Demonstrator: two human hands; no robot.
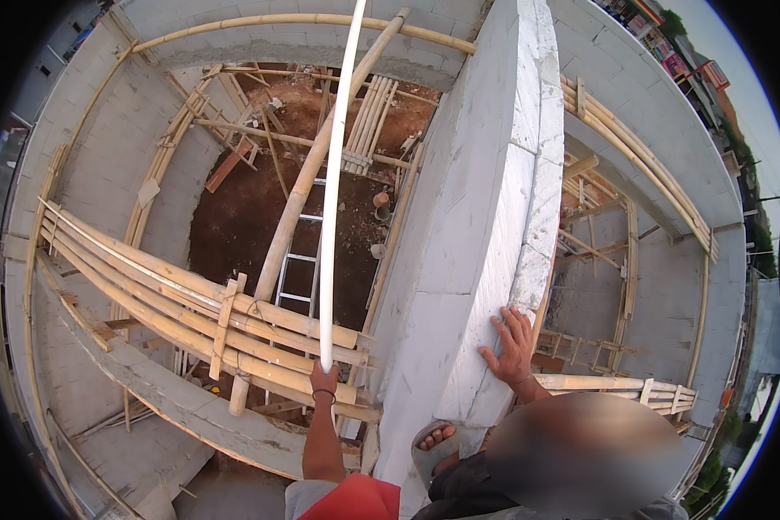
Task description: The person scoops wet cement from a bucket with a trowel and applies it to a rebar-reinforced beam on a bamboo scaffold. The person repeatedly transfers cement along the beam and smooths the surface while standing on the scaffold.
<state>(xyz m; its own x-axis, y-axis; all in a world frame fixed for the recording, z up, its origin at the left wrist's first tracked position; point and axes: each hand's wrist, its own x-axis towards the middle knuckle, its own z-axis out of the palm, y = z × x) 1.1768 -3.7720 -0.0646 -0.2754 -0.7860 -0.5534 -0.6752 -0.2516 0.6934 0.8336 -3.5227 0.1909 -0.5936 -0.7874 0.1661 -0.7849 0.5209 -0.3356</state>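
My left hand [324, 380] is closed around the lower end of a long white pipe [338, 173]. The pipe rises away from me over the pit below. My right hand [511, 342] lies flat, fingers spread, on the top edge of a white block wall [485, 199] that runs away from me. Its forearm disappears behind a blurred patch at the lower right. A sandalled foot [433, 442] rests against the wall's near end, just left of that patch.
Below on the left is a bamboo scaffold platform [191, 303]. A thick bamboo pole [299, 191] leans over a metal ladder [296, 260], with red-brown earth [243, 217] at the bottom. Grey block walls ring the pit. More bamboo bracing [633, 165] stands right of the wall.
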